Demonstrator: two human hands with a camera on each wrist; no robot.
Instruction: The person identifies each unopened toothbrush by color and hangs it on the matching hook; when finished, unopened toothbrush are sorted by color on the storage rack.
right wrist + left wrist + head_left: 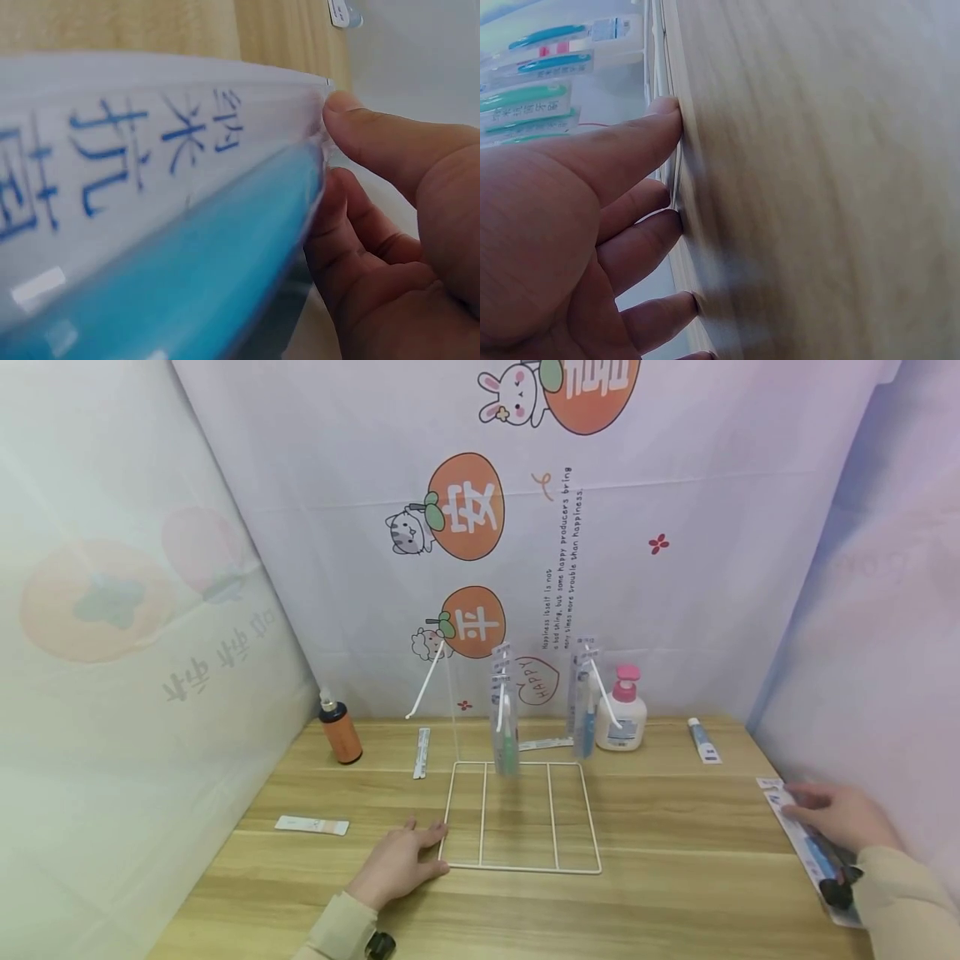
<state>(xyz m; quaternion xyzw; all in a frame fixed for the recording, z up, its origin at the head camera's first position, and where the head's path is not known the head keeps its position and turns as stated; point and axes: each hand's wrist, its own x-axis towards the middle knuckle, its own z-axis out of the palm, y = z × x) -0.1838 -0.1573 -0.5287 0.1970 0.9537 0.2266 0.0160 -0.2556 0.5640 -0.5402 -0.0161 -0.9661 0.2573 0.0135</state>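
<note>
My right hand (847,817) pinches the upper end of a packaged toothbrush (797,835) with a blue handle at the table's right side. The right wrist view shows thumb and fingers on the edge of its clear plastic pack (195,225). On the left, my left hand (397,862) rests with spread fingers on the table, touching the left front corner of a white wire rack (525,869). Packaged green toothbrushes (507,745) hang on the rack's middle hook, and packaged blue toothbrushes (587,727) on its right hook. A left hook (425,681) angles forward.
Behind the rack stands a pump bottle (621,731) with a pink top; a toothpaste tube (705,742) lies right of it. An orange bottle (342,739) stands back left. Slim white packets (311,825) lie about. Printed cloth (337,568) encloses the back and sides.
</note>
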